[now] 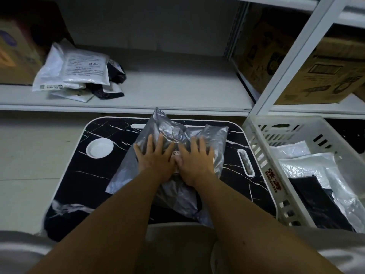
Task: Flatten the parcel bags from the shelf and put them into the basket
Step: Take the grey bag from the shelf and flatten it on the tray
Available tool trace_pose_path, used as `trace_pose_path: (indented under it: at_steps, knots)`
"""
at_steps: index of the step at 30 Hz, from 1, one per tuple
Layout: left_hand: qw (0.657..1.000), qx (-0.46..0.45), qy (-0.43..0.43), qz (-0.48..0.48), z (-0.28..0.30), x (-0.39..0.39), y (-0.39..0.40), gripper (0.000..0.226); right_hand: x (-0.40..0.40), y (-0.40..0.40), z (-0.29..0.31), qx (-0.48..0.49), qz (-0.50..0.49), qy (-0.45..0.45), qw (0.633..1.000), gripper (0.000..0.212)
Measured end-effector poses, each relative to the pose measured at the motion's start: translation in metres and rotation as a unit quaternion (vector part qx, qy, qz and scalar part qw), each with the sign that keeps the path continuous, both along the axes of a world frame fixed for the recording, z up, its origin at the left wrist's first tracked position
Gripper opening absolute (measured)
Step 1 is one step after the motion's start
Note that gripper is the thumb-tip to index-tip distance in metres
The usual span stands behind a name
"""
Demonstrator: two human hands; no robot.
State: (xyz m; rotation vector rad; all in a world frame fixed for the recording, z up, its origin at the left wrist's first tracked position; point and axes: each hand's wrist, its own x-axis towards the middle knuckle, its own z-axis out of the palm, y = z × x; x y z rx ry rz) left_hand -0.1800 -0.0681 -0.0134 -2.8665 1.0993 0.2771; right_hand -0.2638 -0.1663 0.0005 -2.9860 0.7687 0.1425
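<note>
Meanwhile, flat left hand [156,157] and right hand [194,161] press the grey bag [173,131]; white basket [262,155] holds bags [308,169].

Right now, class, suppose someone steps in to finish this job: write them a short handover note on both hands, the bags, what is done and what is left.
Left hand and right hand: both flat, fingers straight, pressing the grey parcel bag on the black marble-pattern tray table; no grip on anything.
Done: white and black bags already lie in the white basket on the right.
Left: finish flattening the grey bag, which is still crumpled at its far end, and move it to the basket; then do the pile of bags on the shelf.
</note>
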Motion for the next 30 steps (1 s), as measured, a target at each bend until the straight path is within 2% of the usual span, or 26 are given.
trace_pose_path:
  at_steps: [4, 8, 16, 26, 28, 30]
  knots:
    - [1.0, 0.007, 0.012, 0.014, -0.016, 0.002, 0.008, 0.06, -0.002, 0.0, -0.024, 0.032, -0.024, 0.071, 0.997, 0.059]
    - [0.998, -0.013, 0.04, 0.037, -0.022, 0.004, 0.003, 0.063, -0.001, -0.008, -0.028, 0.045, -0.05, 0.099, 0.993, 0.064]
    - [0.997, -0.009, 0.059, 0.058, -0.026, 0.007, -0.002, 0.065, 0.006, -0.013, -0.033, 0.057, -0.067, 0.114, 0.99, 0.068]
    - [0.997, 0.021, 0.014, 0.074, -0.022, 0.01, -0.01, 0.074, 0.006, -0.014, -0.037, 0.063, -0.091, 0.093, 0.989, 0.077]
    - [0.997, -0.008, -0.028, 0.067, -0.014, 0.015, -0.01, 0.065, 0.006, -0.015, -0.034, 0.053, -0.096, 0.055, 0.992, 0.069]
    - [0.996, -0.039, -0.057, 0.055, -0.004, 0.024, -0.011, 0.044, 0.009, -0.019, -0.027, 0.011, -0.098, 0.015, 0.995, 0.053]
